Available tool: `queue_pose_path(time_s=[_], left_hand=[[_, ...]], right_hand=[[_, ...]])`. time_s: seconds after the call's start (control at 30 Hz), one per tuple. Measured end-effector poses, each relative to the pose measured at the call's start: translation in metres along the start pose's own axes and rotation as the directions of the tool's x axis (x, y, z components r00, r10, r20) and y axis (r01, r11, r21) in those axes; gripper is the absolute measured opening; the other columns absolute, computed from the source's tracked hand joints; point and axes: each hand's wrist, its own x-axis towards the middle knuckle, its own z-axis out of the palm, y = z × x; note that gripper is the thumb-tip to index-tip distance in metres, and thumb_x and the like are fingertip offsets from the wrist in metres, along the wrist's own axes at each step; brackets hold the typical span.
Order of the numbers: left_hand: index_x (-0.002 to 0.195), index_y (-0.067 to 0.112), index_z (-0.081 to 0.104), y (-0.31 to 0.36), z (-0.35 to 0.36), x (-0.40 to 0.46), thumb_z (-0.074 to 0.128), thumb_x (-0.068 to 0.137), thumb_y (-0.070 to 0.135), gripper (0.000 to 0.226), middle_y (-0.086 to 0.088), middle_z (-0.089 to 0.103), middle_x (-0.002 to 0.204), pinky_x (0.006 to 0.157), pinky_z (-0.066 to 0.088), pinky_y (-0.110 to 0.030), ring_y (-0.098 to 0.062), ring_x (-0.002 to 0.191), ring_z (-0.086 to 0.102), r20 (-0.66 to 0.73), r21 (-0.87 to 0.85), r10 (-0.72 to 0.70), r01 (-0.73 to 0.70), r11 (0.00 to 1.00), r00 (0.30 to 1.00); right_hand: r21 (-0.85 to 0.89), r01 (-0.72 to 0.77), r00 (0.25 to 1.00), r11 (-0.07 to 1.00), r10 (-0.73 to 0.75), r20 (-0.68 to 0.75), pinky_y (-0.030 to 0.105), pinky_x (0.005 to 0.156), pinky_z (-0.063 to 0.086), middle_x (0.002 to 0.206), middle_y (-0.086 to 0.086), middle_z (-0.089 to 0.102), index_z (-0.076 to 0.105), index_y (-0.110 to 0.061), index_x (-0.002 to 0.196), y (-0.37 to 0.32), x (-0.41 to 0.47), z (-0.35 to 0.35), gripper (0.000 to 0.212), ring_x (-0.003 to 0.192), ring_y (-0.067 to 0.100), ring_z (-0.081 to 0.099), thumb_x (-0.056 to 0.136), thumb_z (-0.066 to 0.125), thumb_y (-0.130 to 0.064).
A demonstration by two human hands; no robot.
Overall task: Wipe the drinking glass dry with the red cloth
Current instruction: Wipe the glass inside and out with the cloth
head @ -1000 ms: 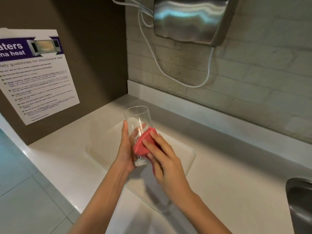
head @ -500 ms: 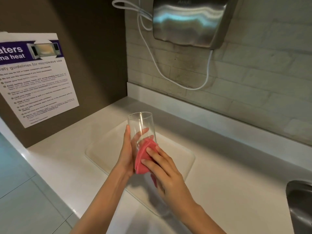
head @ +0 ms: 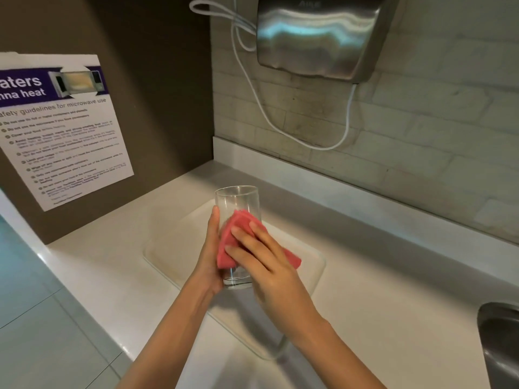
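A clear drinking glass (head: 234,200) stands upright in the air above the counter, mouth up. My left hand (head: 209,256) wraps its left side and back, gripping it near the base. The red cloth (head: 233,234) is pressed flat against the glass's near side by my right hand (head: 269,265), whose fingers lie spread over the cloth. A corner of the cloth sticks out to the right behind my right hand. The lower middle of the glass is hidden by cloth and fingers.
A white tray (head: 311,265) lies on the pale countertop (head: 393,290) under my hands. A steel sink (head: 502,346) edge shows at the right. A steel hand dryer (head: 323,35) with a white cable hangs on the brick wall. A microwave poster (head: 61,127) is on the left wall.
The cloth and my right hand have slid up along the glass's side and spread wider over it. The glass stays held upright in my left hand.
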Motion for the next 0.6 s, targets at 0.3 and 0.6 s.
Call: queue_pose_path(time_s=[0.3, 0.6], left_hand=[[0.094, 0.021, 0.075, -0.011, 0.013, 0.001, 0.049, 0.071, 0.068, 0.059, -0.007, 0.076, 0.087, 0.063, 0.057, -0.03, -0.019, 0.077, 0.072, 0.047, 0.051, 0.042, -0.044, 0.998, 0.998], [0.095, 0.019, 0.073, 0.004, 0.005, 0.003, 0.045, 0.065, 0.074, 0.069, -0.006, 0.076, 0.082, 0.06, 0.057, -0.032, -0.022, 0.073, 0.072, -0.107, 0.023, 0.11, -0.108, 0.994, 0.988]], right_hand=[[0.181, -0.236, 0.906, 0.955, 0.284, -0.315, 0.023, 0.112, 0.027, 0.142, 0.006, 0.043, 0.055, -0.009, 0.127, 0.002, 0.035, -0.01, 0.043, 0.134, 0.018, 0.037, 0.089, 0.054, 0.01], [0.17, -0.121, 0.964, 0.978, 0.156, -0.213, 0.044, 0.108, 0.035, 0.144, 0.0, 0.044, 0.054, -0.015, 0.128, -0.005, -0.041, 0.023, 0.038, 0.136, 0.02, 0.034, 0.09, 0.052, -0.013]])
